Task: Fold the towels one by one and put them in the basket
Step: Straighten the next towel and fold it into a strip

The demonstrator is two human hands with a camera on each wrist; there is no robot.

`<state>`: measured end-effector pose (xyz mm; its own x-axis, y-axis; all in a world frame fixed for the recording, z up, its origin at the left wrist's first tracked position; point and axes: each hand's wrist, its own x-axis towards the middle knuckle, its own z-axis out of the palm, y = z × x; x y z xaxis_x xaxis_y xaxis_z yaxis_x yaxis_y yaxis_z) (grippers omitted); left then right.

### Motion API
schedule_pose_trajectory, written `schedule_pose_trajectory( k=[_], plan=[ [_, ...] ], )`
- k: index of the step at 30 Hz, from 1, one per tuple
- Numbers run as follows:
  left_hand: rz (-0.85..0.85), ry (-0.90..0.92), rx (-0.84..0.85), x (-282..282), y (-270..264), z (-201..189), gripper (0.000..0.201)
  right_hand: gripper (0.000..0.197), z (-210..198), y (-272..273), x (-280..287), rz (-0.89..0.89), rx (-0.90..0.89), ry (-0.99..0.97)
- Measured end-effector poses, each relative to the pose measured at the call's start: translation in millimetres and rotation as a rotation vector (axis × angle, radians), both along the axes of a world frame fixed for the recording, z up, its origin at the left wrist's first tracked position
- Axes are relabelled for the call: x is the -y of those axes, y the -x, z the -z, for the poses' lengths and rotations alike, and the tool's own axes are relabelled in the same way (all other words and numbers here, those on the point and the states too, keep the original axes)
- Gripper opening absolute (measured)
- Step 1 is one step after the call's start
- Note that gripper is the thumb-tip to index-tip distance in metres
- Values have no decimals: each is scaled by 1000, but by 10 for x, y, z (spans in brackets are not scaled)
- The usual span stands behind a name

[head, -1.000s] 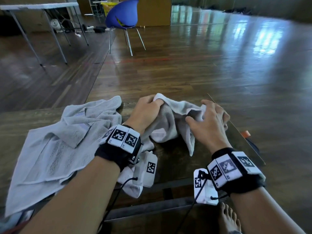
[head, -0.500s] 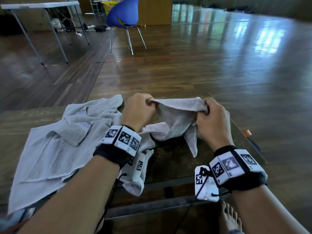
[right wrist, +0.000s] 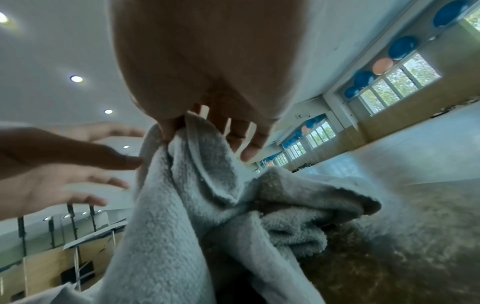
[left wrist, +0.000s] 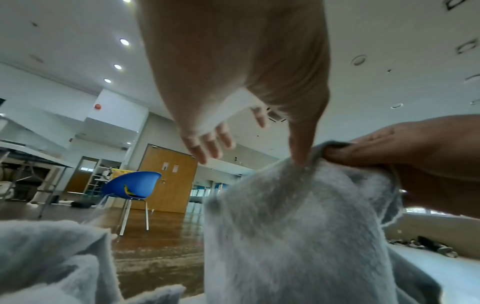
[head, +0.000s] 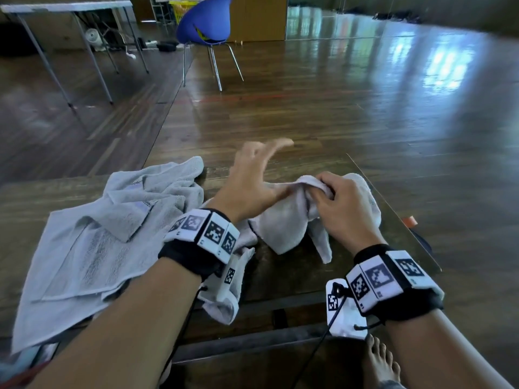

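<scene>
While right hand point(head: 341, 204) pinches small towel point(head: 283, 226) up, left hand point(head: 252, 178) fingers spread, thumb touching it

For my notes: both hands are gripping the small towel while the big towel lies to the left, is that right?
Not quite. Only the right hand grips the small towel; the left hand is open, fingers spread, as the left wrist view shows. The big towel does lie to the left.
</scene>
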<state>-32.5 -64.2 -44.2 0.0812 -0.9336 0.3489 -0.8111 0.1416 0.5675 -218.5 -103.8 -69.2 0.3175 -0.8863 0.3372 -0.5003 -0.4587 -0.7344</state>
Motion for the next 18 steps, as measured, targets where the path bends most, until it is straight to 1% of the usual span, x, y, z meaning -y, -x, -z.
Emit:
schedule_pose_trajectory(
  k=[1,2,3,4,5,7,9,12,14,15,16,17,18],
  plan=[
    [47,-20,27,4,27,14,46,18,-9,-16,-15,-31,13,-4],
    [57,-27,21,17,36,37,32,16,-18,-27,-29,-51,25,0],
    [46,-9,-3,28,36,44,19,14,-28,-35,-37,-58,28,7],
    [15,36,-23,44,23,55,11,12,-34,-39,-38,-54,21,14],
    [-31,88,-25,54,4,59,8,11,-37,-42,-38,-42,7,19],
    [-109,202,-8,65,-15,29,9,11,-31,-30,-14,7,-32,31],
    [-167,279,-49,61,-28,-28,11,12,-24,-9,14,98,-91,59],
    [-315,294,-107,63,-33,-57,9,14,-25,52,54,244,-177,52],
    [-404,290,-118,56,-50,-46,7,16,-25,90,77,308,-193,35],
    [-400,273,-141,53,-59,-34,7,16,-27,100,80,316,-186,23],
    [-345,249,-177,50,-54,-18,11,17,-27,104,83,307,-173,18],
    [-245,213,-195,44,-39,4,21,17,-27,100,77,282,-155,19],
    [-129,165,-177,32,-12,25,33,17,-28,92,66,245,-132,26]
  ],
)
